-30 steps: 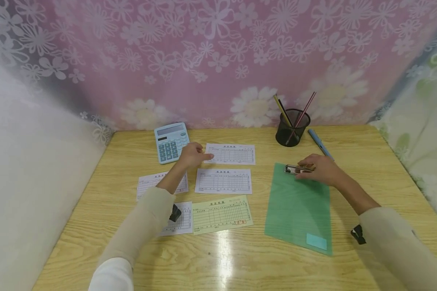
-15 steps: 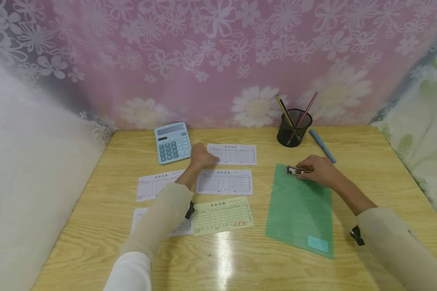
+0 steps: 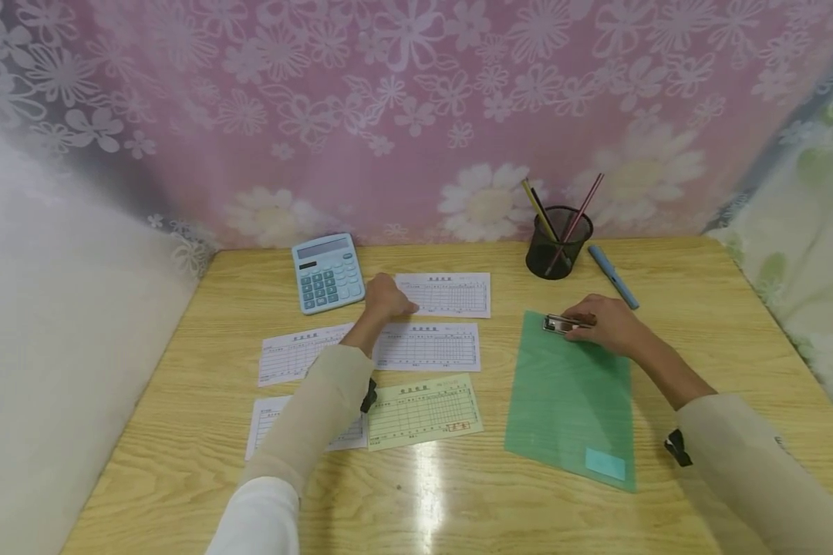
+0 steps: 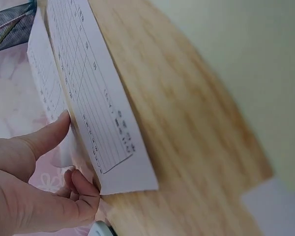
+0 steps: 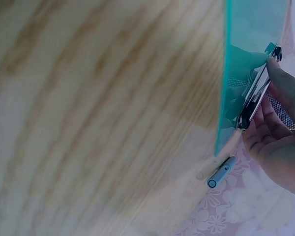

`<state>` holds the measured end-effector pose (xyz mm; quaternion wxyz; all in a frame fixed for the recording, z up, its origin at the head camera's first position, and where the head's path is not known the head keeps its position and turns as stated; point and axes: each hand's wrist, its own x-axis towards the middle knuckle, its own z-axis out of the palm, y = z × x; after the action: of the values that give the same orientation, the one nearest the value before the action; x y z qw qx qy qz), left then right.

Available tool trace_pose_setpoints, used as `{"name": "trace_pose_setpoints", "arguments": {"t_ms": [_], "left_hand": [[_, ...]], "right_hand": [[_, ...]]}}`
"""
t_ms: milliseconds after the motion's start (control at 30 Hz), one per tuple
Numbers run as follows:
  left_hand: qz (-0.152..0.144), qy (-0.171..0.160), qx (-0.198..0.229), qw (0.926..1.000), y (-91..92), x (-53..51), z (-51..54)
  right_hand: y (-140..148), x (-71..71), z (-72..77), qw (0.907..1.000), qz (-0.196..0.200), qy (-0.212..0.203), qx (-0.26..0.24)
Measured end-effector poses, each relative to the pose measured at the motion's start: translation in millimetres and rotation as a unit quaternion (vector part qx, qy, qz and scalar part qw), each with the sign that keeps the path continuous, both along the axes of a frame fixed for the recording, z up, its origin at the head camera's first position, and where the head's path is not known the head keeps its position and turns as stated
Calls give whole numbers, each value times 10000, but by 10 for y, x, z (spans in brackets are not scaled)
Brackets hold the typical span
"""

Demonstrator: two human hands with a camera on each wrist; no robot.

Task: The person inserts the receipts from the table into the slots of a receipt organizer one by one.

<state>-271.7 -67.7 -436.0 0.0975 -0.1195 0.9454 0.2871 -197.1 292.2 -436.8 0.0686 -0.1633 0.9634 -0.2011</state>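
Note:
In the head view, my left hand (image 3: 386,296) is at the left end of the topmost white receipt slip (image 3: 451,295). The left wrist view shows its thumb on that slip and its fingers curled at the edge, pinching the end. Just below lies a second white slip (image 3: 428,347). My right hand (image 3: 609,325) grips the metal clip (image 3: 558,324) at the top of a translucent green clip folder (image 3: 568,393). In the right wrist view, the thumb and fingers (image 5: 271,125) sit on either side of the clip (image 5: 255,96). A pale blue label marks the folder's lower corner.
A yellow slip (image 3: 423,412) lies nearer, with two more white slips (image 3: 295,361) partly under the left forearm. A blue calculator (image 3: 328,274) stands back left. Behind the folder are a black mesh pen cup (image 3: 558,247) and a blue pen (image 3: 612,276).
My left hand has shifted right onto the end of the top slip, its thumb lower and the fingers curled in. That slip has moved slightly right. My right hand stays on the clip.

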Motion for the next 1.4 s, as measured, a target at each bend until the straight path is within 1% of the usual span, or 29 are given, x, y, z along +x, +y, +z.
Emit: {"name": "trace_pose_setpoints", "arguments": {"t_ms": [133, 200, 367, 467, 567, 667, 767, 867, 967, 1033, 1100, 1200, 1267, 1333, 1400], "left_hand": [[172, -59, 159, 9997, -1, -9, -18], [156, -66, 144, 9998, -2, -14, -21], [-21, -65, 136, 9999, -19, -26, -21], [-185, -104, 161, 9996, -51, -39, -28], [-298, -186, 284, 9990, -97, -57, -27], [-288, -212, 508, 9981, -147, -54, -11], [-258, -165, 828, 9961, -195, -23, 14], [-208, -175, 1298, 9912, -243, -23, 27], [-218, 17, 1698, 9852, -298, -21, 40], [-238, 295, 1856, 9819, -330, -6, 51], [-270, 632, 2011, 9772, -357, 34, 80], [-220, 1018, 2330, 9669, -377, 81, 151], [-228, 1189, 2555, 9592, -387, 113, 209], [-316, 1304, 2717, 9530, -388, 149, 278], [-441, 1314, 2910, 9466, -374, 192, 349]], "right_hand": [[13, 10, 9, 10000, 53, -28, -44], [21, 20, 18, 9999, 44, -55, -90], [32, 41, 42, 9999, -1, -71, -141], [33, 45, 45, 9998, -71, -115, -176], [40, 47, 38, 9994, -157, -170, -254], [46, 49, 33, 9991, -155, -203, -342], [54, 53, 24, 9988, -135, -251, -392], [61, 55, 16, 9987, -112, -292, -411], [65, 59, 13, 9988, -118, -300, -376], [64, 66, 17, 9989, -118, -288, -345], [64, 72, 19, 9991, -100, -257, -311], [64, 75, 24, 9993, -63, -197, -305], [64, 77, 27, 9993, -49, -182, -336], [66, 80, 29, 9992, -47, -172, -347], [69, 82, 30, 9992, -36, -168, -356]]}}
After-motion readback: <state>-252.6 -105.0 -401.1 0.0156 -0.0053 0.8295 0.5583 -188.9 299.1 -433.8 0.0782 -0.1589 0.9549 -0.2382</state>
